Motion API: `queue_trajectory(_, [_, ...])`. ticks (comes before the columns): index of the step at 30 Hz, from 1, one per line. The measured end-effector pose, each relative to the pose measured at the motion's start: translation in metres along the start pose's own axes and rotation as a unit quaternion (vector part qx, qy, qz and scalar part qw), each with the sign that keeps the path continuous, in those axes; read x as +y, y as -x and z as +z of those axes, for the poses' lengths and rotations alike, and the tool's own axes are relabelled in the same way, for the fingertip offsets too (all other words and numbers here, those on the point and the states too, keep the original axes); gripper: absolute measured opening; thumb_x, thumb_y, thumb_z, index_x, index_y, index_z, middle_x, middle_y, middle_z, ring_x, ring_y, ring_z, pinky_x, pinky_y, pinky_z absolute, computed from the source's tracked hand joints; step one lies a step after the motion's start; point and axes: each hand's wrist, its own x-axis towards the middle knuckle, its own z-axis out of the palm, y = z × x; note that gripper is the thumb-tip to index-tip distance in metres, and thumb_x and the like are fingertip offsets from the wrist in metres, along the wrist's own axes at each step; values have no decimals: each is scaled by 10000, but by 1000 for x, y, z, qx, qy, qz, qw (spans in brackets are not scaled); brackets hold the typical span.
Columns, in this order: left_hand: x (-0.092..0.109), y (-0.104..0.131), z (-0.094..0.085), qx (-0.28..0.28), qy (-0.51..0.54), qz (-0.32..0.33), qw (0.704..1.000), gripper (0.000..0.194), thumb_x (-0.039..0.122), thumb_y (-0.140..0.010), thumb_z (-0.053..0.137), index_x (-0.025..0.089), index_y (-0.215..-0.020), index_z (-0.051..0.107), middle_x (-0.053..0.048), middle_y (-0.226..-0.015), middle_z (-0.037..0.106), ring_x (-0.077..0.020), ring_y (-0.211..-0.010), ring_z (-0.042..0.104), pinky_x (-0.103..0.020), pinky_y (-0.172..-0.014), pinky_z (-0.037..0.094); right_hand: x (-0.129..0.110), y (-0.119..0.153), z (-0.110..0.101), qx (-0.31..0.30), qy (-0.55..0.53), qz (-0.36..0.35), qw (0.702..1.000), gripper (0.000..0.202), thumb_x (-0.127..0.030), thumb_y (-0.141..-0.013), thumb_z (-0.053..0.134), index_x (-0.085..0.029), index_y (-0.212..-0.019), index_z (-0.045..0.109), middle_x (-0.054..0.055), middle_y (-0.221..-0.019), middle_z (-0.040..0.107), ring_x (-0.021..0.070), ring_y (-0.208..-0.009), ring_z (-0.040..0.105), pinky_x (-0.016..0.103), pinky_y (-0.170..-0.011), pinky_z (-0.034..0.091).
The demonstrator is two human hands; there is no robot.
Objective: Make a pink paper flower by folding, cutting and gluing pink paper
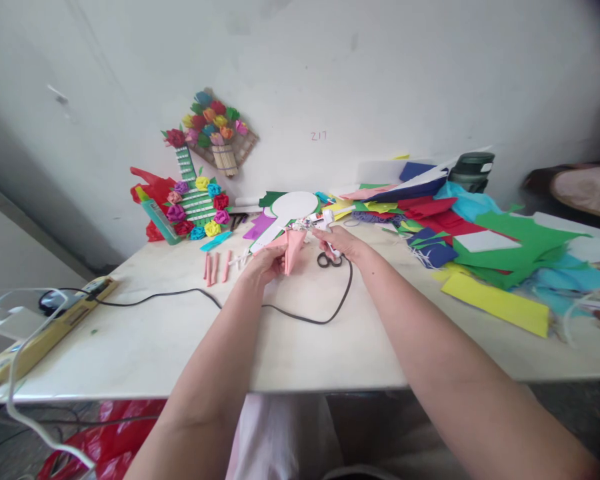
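Observation:
My left hand is closed on a folded pink paper, which stands up from its fingers near the middle of the table. Just to the right, my right hand is wrapped round a white glue gun with a dark cord running from it across the table. The gun's front end is close to the paper's top edge; whether they touch I cannot tell. Black-handled scissors lie below my right hand. Several rolled pink paper strips lie left of my left hand.
Paper flowers on a green guitar-like frame and a green glue bottle stand at the back left. Coloured paper sheets are heaped on the right, near a dark green container. A yellow power strip lies at the left edge.

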Motion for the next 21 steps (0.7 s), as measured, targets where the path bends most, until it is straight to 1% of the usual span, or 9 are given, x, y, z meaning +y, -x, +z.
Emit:
queue_trajectory(6, [1, 2, 1, 0, 4, 4, 1000, 44, 133, -733, 581, 97, -744, 604, -3, -497, 516, -60, -383, 426, -163, -353, 342, -1, 0, 2, -12, 4, 11, 1000, 440, -543, -702, 612, -149, -566, 468, -19, -430, 495, 67, -293, 415, 191, -259, 288])
queue_trajectory(9, [3, 3, 3, 11, 9, 3, 1000, 43, 128, -739, 574, 95, -749, 601, -11, -514, 532, -58, -387, 433, -158, -351, 339, -2, 1, 2, -20, 5, 15, 1000, 436, -544, -696, 617, -147, -584, 478, -24, -439, 497, 64, -293, 413, 190, -253, 284])
queue_trajectory(14, [5, 6, 7, 33, 16, 16, 999, 39, 114, -751, 557, 92, -751, 589, 3, -488, 503, -57, -374, 423, -156, -352, 345, -5, 2, 4, -27, 13, 20, 999, 448, -551, -692, 618, -143, -568, 478, -25, -433, 489, 61, -285, 408, 188, -247, 277])
queue_trajectory(21, [4, 4, 4, 51, 33, 14, 998, 15, 110, -732, 565, 102, -719, 566, 12, -473, 470, -68, -369, 427, -163, -347, 352, -4, 0, 4, -34, 19, 17, 999, 441, -539, -694, 622, -137, -571, 492, -22, -450, 503, 63, -281, 426, 183, -249, 287])
